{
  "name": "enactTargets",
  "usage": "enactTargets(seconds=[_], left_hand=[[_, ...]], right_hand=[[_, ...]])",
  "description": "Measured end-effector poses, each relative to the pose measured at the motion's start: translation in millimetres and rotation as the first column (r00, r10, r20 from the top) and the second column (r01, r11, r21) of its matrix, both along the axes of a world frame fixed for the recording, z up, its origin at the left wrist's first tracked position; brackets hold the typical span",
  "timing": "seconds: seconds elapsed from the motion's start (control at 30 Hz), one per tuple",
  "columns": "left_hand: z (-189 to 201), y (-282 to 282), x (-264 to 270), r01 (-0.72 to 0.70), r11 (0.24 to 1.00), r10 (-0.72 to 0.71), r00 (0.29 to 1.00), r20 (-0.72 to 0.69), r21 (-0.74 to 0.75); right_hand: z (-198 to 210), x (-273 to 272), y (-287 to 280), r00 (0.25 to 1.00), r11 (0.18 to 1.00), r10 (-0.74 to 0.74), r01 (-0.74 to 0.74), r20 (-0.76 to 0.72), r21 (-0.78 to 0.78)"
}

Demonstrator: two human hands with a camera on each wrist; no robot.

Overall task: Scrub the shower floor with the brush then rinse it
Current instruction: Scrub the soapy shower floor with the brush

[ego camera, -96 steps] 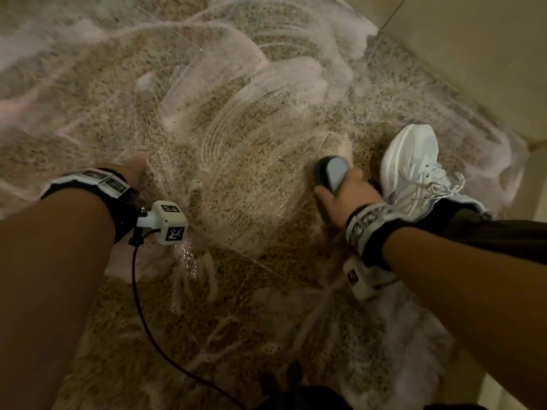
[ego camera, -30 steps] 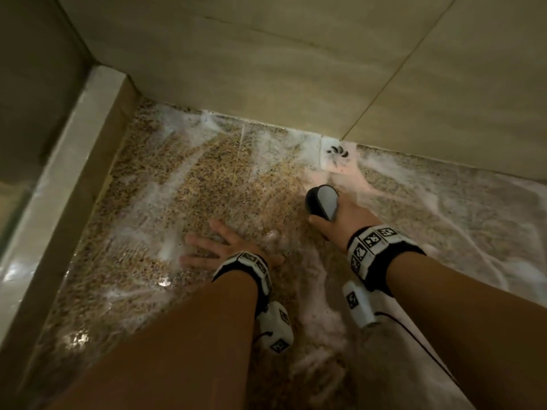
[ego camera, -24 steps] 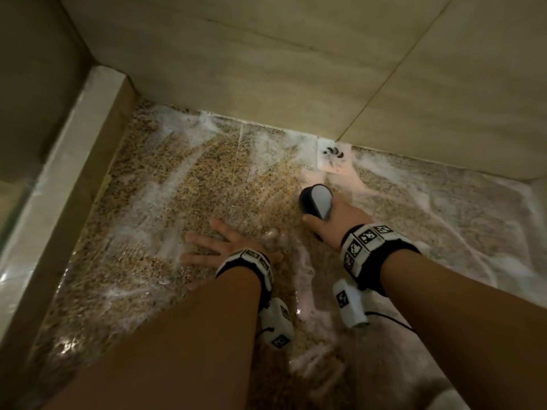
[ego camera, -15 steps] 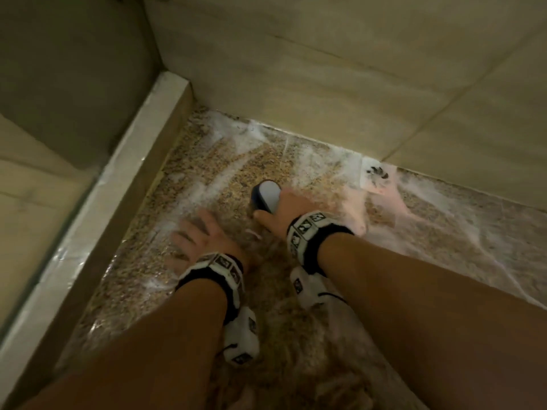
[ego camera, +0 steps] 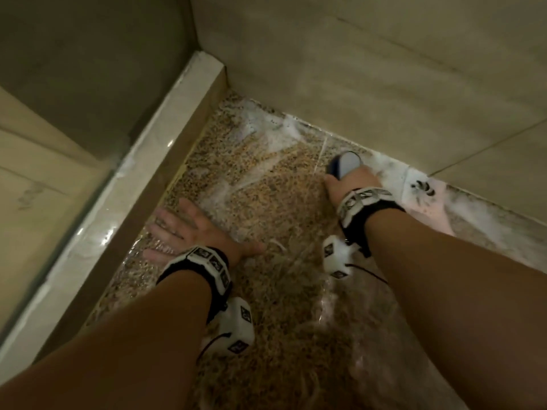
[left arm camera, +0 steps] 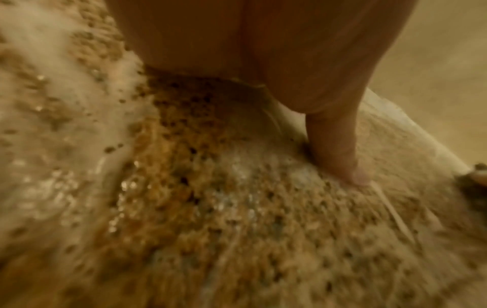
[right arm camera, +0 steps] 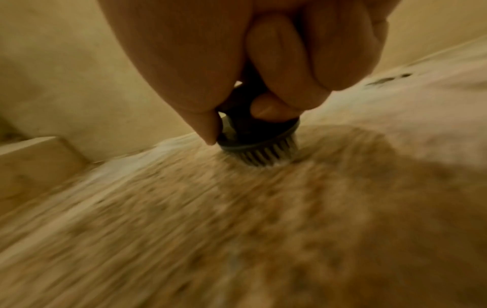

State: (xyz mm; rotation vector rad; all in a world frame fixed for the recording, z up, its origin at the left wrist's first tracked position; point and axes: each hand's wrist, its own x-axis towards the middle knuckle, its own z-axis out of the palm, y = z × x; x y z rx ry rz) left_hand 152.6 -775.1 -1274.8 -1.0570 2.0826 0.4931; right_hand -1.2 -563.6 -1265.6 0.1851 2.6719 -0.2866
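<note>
Close in on the left hand [left arm camera: 276, 52], palm filling the top of the picture and planted flat on the shower floor [left arm camera: 237, 229]. One finger [left arm camera: 334, 150] runs straight down, its tip pressed onto the wet speckled stone. The pebbly brown surface glistens with water beneath it. White foam [left arm camera: 52, 100] lies in a thick band on the left, and a thinner patch sits just beside the fingertip. A pale wall [left arm camera: 442, 62] rises at upper right. Everything is motion-blurred.
</note>
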Motion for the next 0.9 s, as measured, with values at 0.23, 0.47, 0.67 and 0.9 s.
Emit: enactTargets(seconds=[0.23, 0.47, 0.67, 0.9], left_hand=[[3.4, 7.4, -6.1, -0.03, 0.998, 0.031, 0.999, 0.019, -0.06], [1.9, 4.8, -4.4, -0.027, 0.999, 0.027, 1.0, 0.001, -0.033], [-2.4, 5.1, -1.0, 0.0, 0.997, -0.001, 1.0, -0.018, -0.074], [13.0, 18.1, 2.4, 0.023, 0.986, -0.025, 1.0, -0.011, -0.164]], right_hand=[[-10.2, 19.4, -125.8, 0.922, 0.927, 0.358, -0.332, 0.15, -0.173], [-5.7, -10.2, 55.4, 0.979, 0.98, -0.199, 0.2, 0.053, -0.018], [3.5, -7.3, 138.0, 0.942, 0.933, -0.335, 0.327, 0.027, 0.15], [44.2, 75.3, 114.2, 0.952, 0.956, 0.293, -0.294, 0.093, 0.004]])
